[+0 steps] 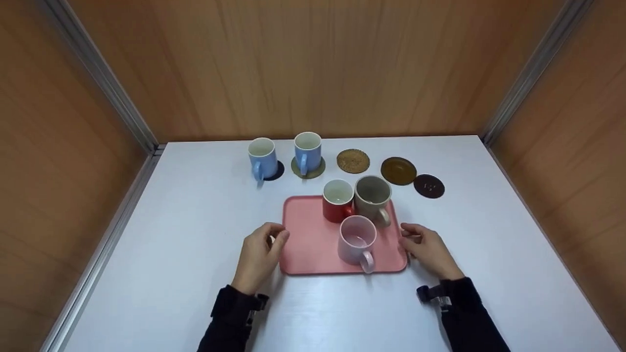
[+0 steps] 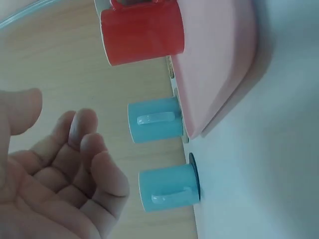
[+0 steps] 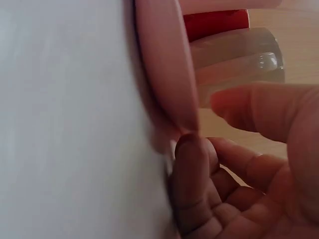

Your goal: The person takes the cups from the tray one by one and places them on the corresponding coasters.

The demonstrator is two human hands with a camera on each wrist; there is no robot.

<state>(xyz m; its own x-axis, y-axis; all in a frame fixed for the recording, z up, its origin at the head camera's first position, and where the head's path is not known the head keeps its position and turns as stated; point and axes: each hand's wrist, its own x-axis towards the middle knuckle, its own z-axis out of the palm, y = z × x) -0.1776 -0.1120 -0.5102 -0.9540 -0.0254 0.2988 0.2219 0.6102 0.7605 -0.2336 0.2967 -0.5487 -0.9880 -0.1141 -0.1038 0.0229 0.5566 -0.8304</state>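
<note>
A pink tray [image 1: 308, 244] lies on the white table, carrying a red mug [image 1: 336, 209], a grey-beige mug [image 1: 371, 198] and a pale pink mug [image 1: 353, 247] towards its right half. My left hand [image 1: 259, 254] is beside the tray's left edge. In the left wrist view its fingers are loosely bent, the thumb stands away from them, and nothing is between them. At the tray's right edge is my right hand [image 1: 431, 249]. The right wrist view has its fingertips [image 3: 192, 154] right at the tray's rim, while the thumb is raised apart from it.
Behind the tray, one blue mug [image 1: 308, 151] stands on an olive coaster and another blue mug [image 1: 263, 159] beside a dark coaster [image 1: 279, 171], partly over it. A cork coaster [image 1: 353, 161], a brown coaster [image 1: 398, 171] and a dark button-like coaster [image 1: 429, 186] lie to the right. Wooden panels [image 1: 313, 68] enclose the table.
</note>
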